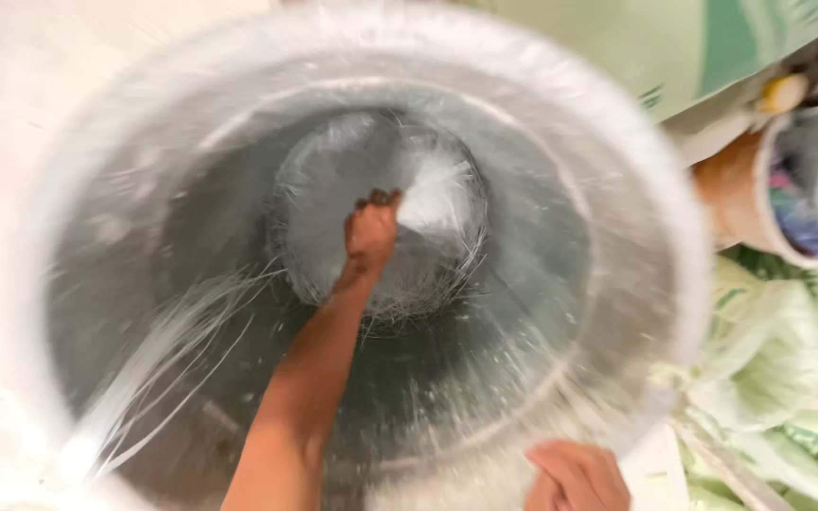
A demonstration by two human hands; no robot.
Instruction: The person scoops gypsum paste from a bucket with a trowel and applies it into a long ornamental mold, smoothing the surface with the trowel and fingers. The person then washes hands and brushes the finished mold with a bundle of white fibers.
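Blurry head view, looking straight down into a big deep metal drum (pixel 608 284), grey inside, pale rim wrapped in whitish film or residue. Drum fills most of the frame.

Left hand (pixel 371 232): arm reaches from near edge deep down to the drum bottom, centre of frame. Fingers curled tight, closed on a white clump of fibre (pixel 437 203) lying just right of the knuckles; looks like a grip, but blur keeps finger detail soft. More thin white strands ring the round drum bottom (pixel 333 180) around the hand, touching the floor of the drum.

A long bundle of white strands (pixel 163 350) runs up the inner wall on the near left, from the bottom toward the rim, well apart from the hand.

Right hand (pixel 575 478): near right, on the drum rim. Only part of it in frame, fingers bent over the edge, resting on or gripping the rim; can't tell how firmly.

Outside the drum: pale floor (pixel 11 76) on the left. Far right, green-and-white sacks (pixel 702 47). Right side, an orange-brown bucket (pixel 740 189) tipped toward the camera with mixed coloured stuff inside, too blurred to name. Near right, pale green bagged material (pixel 778 369) piled just beside the drum.
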